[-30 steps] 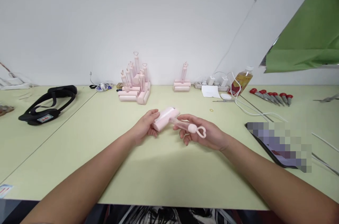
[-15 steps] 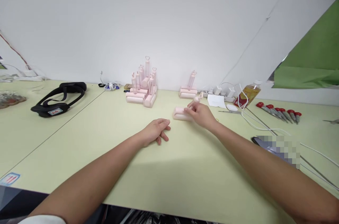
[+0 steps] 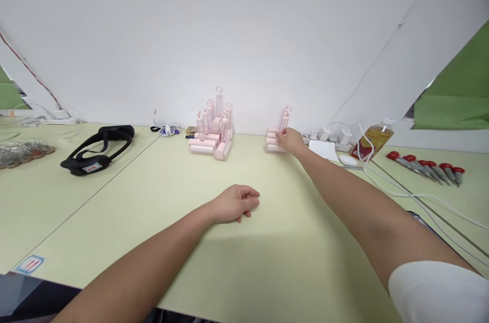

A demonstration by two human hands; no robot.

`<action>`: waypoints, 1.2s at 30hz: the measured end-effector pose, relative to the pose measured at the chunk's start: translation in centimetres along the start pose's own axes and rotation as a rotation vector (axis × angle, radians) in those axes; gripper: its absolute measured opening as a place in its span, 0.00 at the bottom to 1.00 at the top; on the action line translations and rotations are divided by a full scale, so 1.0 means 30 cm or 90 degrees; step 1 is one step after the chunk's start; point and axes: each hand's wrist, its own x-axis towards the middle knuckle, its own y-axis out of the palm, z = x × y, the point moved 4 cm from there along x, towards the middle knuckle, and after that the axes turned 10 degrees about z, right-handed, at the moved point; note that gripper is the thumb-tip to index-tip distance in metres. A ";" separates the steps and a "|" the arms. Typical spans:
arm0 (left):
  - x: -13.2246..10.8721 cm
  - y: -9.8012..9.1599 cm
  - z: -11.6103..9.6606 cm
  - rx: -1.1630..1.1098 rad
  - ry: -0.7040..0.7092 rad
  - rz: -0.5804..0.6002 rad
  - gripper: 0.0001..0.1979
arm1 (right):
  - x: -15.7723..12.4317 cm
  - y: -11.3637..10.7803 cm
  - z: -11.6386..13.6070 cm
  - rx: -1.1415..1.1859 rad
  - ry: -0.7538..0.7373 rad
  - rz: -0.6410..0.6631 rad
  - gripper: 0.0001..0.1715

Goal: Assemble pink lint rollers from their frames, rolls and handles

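At the back right, my right hand [image 3: 292, 140] grips a pink lint roller [image 3: 274, 149] with a heart-looped handle, placed against another lint roller [image 3: 272, 130] by the wall. My fingers partly hide where the two meet. My left hand [image 3: 236, 203] rests over the green tabletop with loosely bent fingers and holds nothing. Left of centre, near the wall, several more pink lint rollers [image 3: 202, 145] stand stacked together, their handles pointing up.
A black headset strap [image 3: 95, 152] lies on the left. White chargers [image 3: 324, 133], a white paper [image 3: 324, 150], a tilted drink bottle [image 3: 374, 138] and several red-capped tools [image 3: 428, 167] lie on the right. White cable [image 3: 401, 193] trails across the right side.
My right hand has carried the lint roller back to the one by the wall. My left hand has moved slightly nearer to me. The view has shifted a little to the left.
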 end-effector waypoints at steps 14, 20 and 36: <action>-0.002 0.002 0.004 0.015 -0.008 0.014 0.22 | -0.095 0.001 0.011 -0.108 -0.076 -0.118 0.26; -0.003 0.003 0.006 0.010 -0.010 0.013 0.23 | -0.135 0.137 0.186 -0.252 -0.318 -0.004 0.22; -0.011 0.007 -0.008 0.024 -0.033 -0.001 0.23 | -0.096 0.168 0.236 -0.189 -0.276 0.053 0.25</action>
